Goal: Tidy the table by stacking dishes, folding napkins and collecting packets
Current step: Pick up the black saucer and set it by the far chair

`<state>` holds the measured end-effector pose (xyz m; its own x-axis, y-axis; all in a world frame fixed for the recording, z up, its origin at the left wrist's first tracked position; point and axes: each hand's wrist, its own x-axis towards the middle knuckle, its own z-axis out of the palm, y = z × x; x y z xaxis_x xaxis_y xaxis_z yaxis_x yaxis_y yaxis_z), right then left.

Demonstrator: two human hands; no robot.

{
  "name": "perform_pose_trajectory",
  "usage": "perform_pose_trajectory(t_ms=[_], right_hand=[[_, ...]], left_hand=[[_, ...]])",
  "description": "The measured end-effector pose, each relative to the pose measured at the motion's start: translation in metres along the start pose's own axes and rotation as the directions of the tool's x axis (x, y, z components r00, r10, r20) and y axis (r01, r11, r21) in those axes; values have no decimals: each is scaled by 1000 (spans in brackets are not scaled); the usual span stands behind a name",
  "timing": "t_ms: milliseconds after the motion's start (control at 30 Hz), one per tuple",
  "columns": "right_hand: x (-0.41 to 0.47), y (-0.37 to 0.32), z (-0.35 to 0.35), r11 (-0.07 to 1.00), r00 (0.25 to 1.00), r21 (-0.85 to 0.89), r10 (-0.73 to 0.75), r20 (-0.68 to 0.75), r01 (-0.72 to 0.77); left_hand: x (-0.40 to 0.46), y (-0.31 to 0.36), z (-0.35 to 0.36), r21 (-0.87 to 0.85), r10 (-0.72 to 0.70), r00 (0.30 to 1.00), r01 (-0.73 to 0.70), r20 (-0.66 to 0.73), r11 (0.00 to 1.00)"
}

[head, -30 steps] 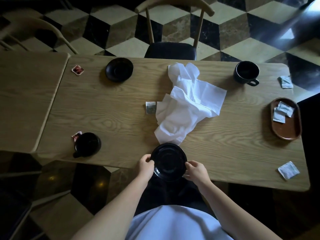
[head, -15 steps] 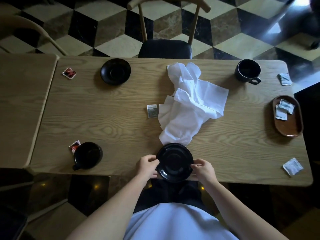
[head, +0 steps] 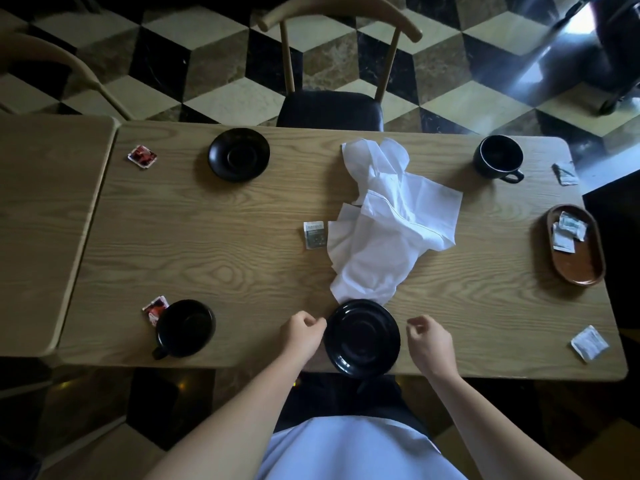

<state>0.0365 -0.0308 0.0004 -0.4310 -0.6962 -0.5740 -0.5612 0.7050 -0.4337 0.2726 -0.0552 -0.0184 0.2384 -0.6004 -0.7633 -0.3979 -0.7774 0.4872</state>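
A black saucer lies at the table's near edge, partly over a corner of the crumpled white napkin. My left hand sits loosely curled right at the saucer's left rim and holds nothing. My right hand hovers loosely curled a little right of the saucer, apart from it. A second black saucer lies at the far left. One black cup stands near left, another far right. Loose packets: red, red, grey, white, white.
A brown oval tray at the right edge holds a few white packets. The wooden table abuts a second table on the left. A chair stands at the far side.
Both hands gripped the near saucer at its sides and slid it further onto the table. Now both have let go, and the right hand has drawn away to the right.
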Motion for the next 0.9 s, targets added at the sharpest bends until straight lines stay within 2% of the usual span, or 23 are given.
perform_pose_trajectory(t_ms=[67,167,333,433,533,667,767,900], right_hand=[[0,-26,-12,985,979,34,-166,-114,171],[9,-86,-18,931,943,148,-328,-59,333],[47,-203,-8,861,882,227,-471,13,456],[80,-271,9,834,878,349,-475,63,426],[118,-329,35,849,910,467,-370,190,248],[167,-379,81,917,890,317,-341,303,243],[196,-404,115,937,873,222,-335,353,270],[228,-424,143,954,889,198,-286,359,227]], left_hand=[[12,16,-19,-87,-2,997,-4,-76,996],[34,48,-54,-206,6,993,-30,-115,978],[81,95,-108,-428,-32,991,-26,-128,904],[119,120,-144,-587,-118,986,28,-116,809],[159,143,-173,-706,-178,973,24,-145,708],[203,165,-192,-773,-234,947,-23,-219,634],[229,174,-197,-805,-271,937,-18,-220,593],[256,181,-189,-775,-294,930,15,-221,631]])
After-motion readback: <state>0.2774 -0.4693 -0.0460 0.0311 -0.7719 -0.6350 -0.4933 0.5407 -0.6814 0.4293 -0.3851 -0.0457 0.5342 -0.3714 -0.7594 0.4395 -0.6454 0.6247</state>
